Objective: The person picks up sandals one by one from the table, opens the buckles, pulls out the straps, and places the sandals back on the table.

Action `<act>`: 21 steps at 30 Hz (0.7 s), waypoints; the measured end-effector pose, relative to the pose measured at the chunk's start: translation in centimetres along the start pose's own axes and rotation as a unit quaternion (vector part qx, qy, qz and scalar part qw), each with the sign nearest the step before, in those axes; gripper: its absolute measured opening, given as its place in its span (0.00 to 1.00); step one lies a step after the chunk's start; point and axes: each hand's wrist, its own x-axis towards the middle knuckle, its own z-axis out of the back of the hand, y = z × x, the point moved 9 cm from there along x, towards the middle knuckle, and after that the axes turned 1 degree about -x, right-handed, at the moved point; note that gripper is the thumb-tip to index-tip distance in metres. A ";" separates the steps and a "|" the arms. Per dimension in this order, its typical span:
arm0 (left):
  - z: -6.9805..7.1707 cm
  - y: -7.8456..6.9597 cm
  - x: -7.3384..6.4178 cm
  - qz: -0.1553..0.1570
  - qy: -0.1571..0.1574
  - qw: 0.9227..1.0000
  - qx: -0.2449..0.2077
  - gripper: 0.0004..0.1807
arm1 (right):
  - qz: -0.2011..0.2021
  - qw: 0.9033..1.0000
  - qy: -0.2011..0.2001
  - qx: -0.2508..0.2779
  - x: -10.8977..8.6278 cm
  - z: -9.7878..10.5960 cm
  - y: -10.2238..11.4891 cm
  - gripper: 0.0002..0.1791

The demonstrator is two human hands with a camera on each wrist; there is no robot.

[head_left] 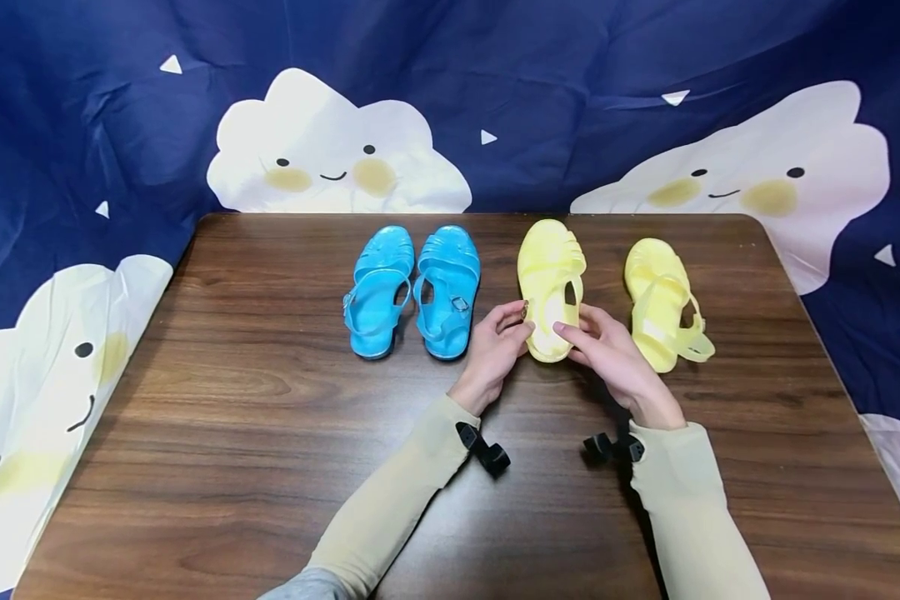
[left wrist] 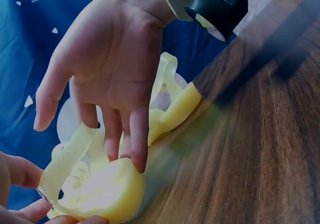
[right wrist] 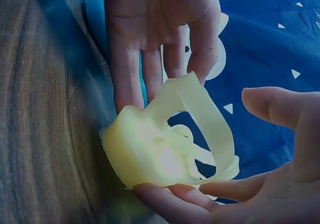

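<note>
Pointing its toe at the bench's [head_left: 217, 450] far edge, the yellow sandal [head_left: 551, 291] is between the left hand [head_left: 497, 350] and right hand [head_left: 617, 360] in the head view, the second yellow sandal [head_left: 656, 315] toward the right edge. In the left wrist view, the left hand pinches the strap [left wrist: 61, 160] near the buckle [left wrist: 45, 196]; the right wrist view shows the right hand's fingers [right wrist: 170, 202] straight under a pale, smooth heel [right wrist: 119, 146], thumb [right wrist: 272, 104] spread clear.
</note>
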 end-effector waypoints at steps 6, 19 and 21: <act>-0.2 0.3 0.1 0.005 0.017 1.000 -0.002 0.23 | 0.000 1.000 -0.003 -0.005 0.1 0.0 -0.1 0.41; -0.6 1.0 0.3 0.015 0.037 0.999 -0.007 0.27 | 0.004 1.000 -0.002 0.003 0.1 -0.2 0.0 0.43; -0.8 1.0 0.3 0.013 0.043 0.999 -0.010 0.28 | 0.004 1.000 -0.003 0.004 0.1 -0.2 0.0 0.43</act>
